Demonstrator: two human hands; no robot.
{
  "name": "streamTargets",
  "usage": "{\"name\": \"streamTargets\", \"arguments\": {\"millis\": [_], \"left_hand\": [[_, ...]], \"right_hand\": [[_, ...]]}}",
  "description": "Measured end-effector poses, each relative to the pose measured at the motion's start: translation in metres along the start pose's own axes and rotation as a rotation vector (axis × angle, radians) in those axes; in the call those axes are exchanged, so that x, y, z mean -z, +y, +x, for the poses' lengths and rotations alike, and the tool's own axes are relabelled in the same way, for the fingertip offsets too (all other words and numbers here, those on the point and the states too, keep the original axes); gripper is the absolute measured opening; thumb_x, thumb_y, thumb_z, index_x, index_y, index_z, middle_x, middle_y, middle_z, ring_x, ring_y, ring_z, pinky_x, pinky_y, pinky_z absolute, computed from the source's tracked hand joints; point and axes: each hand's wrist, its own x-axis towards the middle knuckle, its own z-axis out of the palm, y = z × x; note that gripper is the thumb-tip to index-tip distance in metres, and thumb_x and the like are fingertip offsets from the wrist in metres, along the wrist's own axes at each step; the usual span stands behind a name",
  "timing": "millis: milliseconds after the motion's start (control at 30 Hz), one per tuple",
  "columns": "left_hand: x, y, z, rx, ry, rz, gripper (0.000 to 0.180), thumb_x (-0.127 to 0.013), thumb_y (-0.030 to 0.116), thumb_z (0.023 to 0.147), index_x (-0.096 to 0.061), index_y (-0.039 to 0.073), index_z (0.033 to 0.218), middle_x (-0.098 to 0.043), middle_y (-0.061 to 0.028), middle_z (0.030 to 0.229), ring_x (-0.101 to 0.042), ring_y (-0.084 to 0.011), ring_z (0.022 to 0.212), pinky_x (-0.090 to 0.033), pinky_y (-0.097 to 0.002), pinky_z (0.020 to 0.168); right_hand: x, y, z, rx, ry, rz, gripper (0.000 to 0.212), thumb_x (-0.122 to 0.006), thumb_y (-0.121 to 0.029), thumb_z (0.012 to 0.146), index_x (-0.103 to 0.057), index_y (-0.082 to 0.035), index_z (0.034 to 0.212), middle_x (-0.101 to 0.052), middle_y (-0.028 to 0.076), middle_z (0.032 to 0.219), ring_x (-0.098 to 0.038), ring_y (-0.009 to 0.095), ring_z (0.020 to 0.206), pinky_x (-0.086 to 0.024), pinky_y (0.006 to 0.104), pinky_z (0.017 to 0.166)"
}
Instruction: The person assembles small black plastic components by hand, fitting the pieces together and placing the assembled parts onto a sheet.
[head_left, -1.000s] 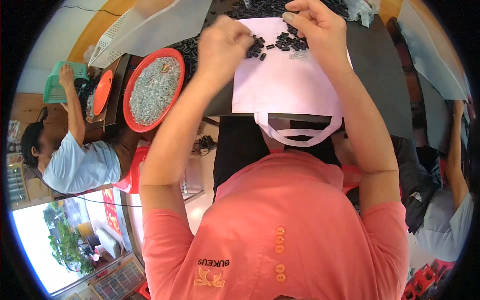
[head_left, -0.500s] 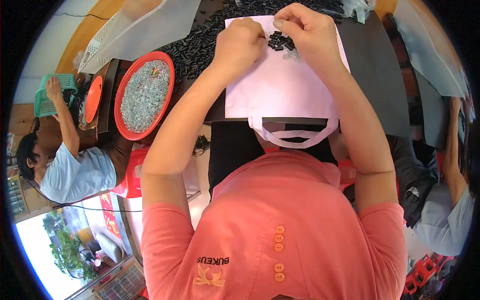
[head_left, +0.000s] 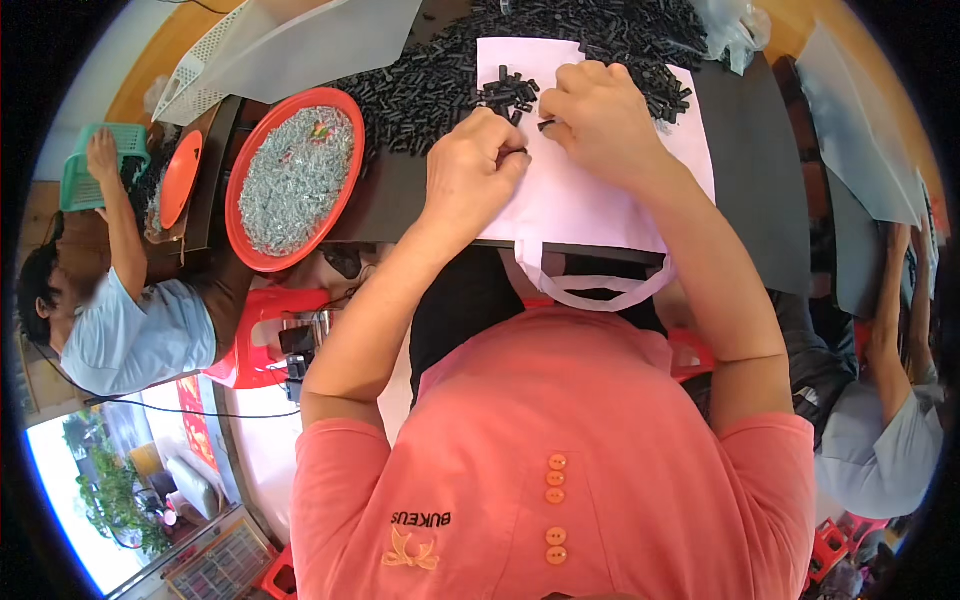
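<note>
A pale pink cloth bag (head_left: 575,205) lies flat on the dark table in front of me, its handles hanging over the near edge. My left hand (head_left: 472,175) is closed in a pinch above the bag's left side; a dark speck shows at its fingertips, too small to name. My right hand (head_left: 605,125), also pinching, holds a small black cylindrical piece (head_left: 546,124) that points toward the left hand. Just beyond the left hand, a small cluster of black pieces (head_left: 508,92) rests on the bag. More black pieces lie at its far right, partly behind my right hand.
A red basin (head_left: 235,205) full of small clear, shiny pieces stands at left. Heaped black pieces (head_left: 425,100) cover the table's far side. A translucent sheet (head_left: 320,50) rises at far left, with a plastic bag (head_left: 735,30) at far right. Co-workers sit on both sides.
Both hands have come nearer to me, the left most. The right hand now shows a black piece in its pinch. Black pieces now show on the bag to both sides of the right hand.
</note>
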Motion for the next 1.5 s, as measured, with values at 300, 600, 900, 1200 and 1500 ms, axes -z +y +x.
{"name": "streamTargets", "arguments": {"millis": [300,600,900,1200,1500], "left_hand": [[0.006,0.011,-0.002,0.075,-0.034,-0.027,0.017,-0.073,0.009,0.071,-0.064,0.004,0.085,-0.058,-0.0084,0.082,-0.062,-0.0257,0.074,-0.049,-0.0378,0.064],[0.004,0.009,-0.003,0.002,-0.016,0.023,0.010,-0.069,0.008,0.075,-0.063,0.005,0.082,-0.057,-0.0079,0.081,-0.059,-0.0274,0.078,-0.048,-0.0390,0.067],[0.004,0.009,-0.004,0.010,-0.020,0.037,0.013,-0.070,0.009,0.075,-0.064,0.006,0.085,-0.058,-0.0081,0.082,-0.060,-0.0277,0.078,-0.048,-0.0389,0.066],[0.005,0.016,-0.001,-0.173,-0.033,0.135,0.019,-0.071,0.008,0.075,-0.065,0.009,0.093,-0.055,-0.0065,0.082,-0.059,-0.0254,0.078,-0.049,-0.0375,0.063],[0.006,0.018,-0.003,-0.174,-0.046,0.155,0.018,-0.071,0.007,0.075,-0.067,0.006,0.092,-0.055,-0.0070,0.079,-0.059,-0.0240,0.073,-0.048,-0.0348,0.063]], "right_hand": [[-0.006,0.003,-0.001,-0.047,0.005,0.037,0.014,-0.068,-0.010,0.068,-0.068,-0.011,0.082,-0.056,0.002,0.083,-0.055,0.022,0.091,-0.037,0.0371,0.075],[0.001,0.005,0.001,-0.030,0.014,0.101,0.010,-0.067,-0.009,0.067,-0.064,-0.010,0.076,-0.056,0.002,0.081,-0.055,0.021,0.086,-0.037,0.0370,0.073],[0.006,0.008,0.001,-0.028,0.069,0.156,0.012,-0.070,-0.008,0.067,-0.066,-0.009,0.079,-0.055,0.002,0.079,-0.054,0.021,0.087,-0.036,0.0360,0.074],[0.018,0.006,0.000,0.060,-0.050,0.345,0.022,-0.061,0.001,0.060,-0.066,-0.009,0.080,-0.053,0.003,0.081,-0.053,0.022,0.090,-0.036,0.0358,0.076],[0.013,0.000,-0.004,0.088,-0.130,0.244,0.013,-0.065,-0.003,0.067,-0.065,-0.011,0.078,-0.052,0.003,0.079,-0.052,0.022,0.085,-0.035,0.0364,0.073]]}}
